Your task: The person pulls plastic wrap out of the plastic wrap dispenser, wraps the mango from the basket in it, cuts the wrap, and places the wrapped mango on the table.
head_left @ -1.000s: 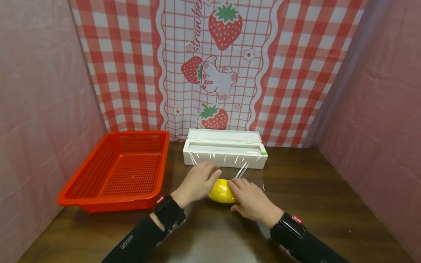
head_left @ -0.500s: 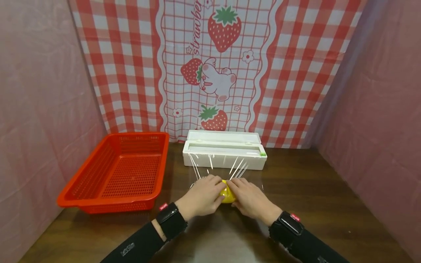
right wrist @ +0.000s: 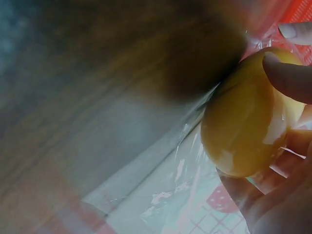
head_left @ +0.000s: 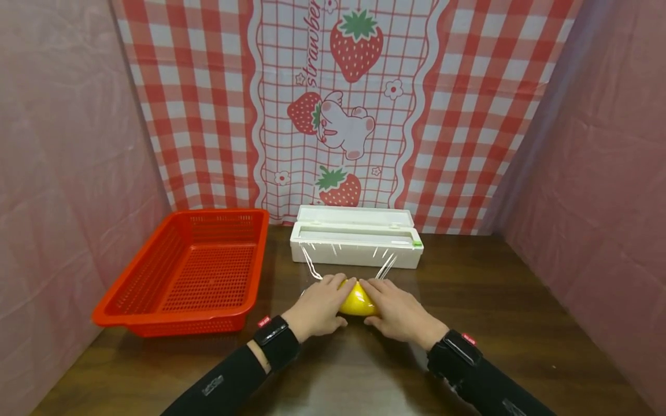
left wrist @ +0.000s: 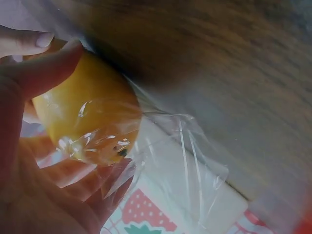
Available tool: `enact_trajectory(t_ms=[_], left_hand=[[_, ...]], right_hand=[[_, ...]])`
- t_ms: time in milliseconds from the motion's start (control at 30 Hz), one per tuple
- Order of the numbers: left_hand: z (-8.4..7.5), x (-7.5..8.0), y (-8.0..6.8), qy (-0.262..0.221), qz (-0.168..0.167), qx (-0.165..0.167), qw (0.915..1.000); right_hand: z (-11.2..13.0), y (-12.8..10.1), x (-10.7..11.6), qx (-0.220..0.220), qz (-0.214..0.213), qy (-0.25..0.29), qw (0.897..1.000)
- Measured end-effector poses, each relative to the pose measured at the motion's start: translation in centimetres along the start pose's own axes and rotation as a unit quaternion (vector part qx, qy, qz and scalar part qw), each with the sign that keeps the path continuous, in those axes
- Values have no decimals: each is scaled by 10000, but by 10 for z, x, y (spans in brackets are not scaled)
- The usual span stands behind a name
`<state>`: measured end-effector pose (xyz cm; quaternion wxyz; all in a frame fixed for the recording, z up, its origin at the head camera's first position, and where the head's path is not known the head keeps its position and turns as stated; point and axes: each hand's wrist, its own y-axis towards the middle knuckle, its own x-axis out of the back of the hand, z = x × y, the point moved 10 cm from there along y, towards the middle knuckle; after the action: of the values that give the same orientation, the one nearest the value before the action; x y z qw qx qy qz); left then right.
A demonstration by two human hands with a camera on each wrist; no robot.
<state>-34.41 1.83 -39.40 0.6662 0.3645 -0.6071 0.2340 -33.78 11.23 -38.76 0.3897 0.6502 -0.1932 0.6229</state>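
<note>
A smooth, oval yellow fruit [head_left: 357, 300], mango-like in shape, lies on the table between both hands. Clear cling film [left wrist: 187, 161] covers part of it and stretches back to a long white dispenser box [head_left: 359, 254]. My left hand [head_left: 319, 306] grips the fruit's left side, thumb in front and fingers behind. On the other side, my right hand [head_left: 398, 312] holds it the same way. A dark stem spot shows on the fruit [left wrist: 92, 112] through wrinkled film in the left wrist view. The right wrist view shows the fruit [right wrist: 248, 122] against my right thumb and fingers.
A red plastic basket [head_left: 253, 283] stands to the left on the brown wooden table [head_left: 494, 323]. The dispenser's lid [head_left: 355, 216] is raised at the back. Behind it hangs a checked strawberry curtain [head_left: 458, 115], with pink cloth on both sides.
My left hand has come down from above and left of the fruit onto its side. The left part of the film is drawn inward into a narrow gather. My right hand has hardly moved.
</note>
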Motion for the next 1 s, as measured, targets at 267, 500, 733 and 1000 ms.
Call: enact_trajectory(t_ms=[267, 500, 733, 1000], left_hand=[[13, -6, 10, -204, -44, 211, 9996], [21, -6, 16, -531, -151, 293, 9980], [33, -12, 19, -1373, -67, 546, 9890], [52, -11, 21, -2285, -15, 900, 9694]], right_hand=[[-17, 7, -7, -417, 305, 464, 9976], [-29, 13, -8, -703, 234, 805, 9940], [-37, 18, -8, -703, 100, 944, 9930], [-48, 20, -3, -741, -12, 1236, 9896]])
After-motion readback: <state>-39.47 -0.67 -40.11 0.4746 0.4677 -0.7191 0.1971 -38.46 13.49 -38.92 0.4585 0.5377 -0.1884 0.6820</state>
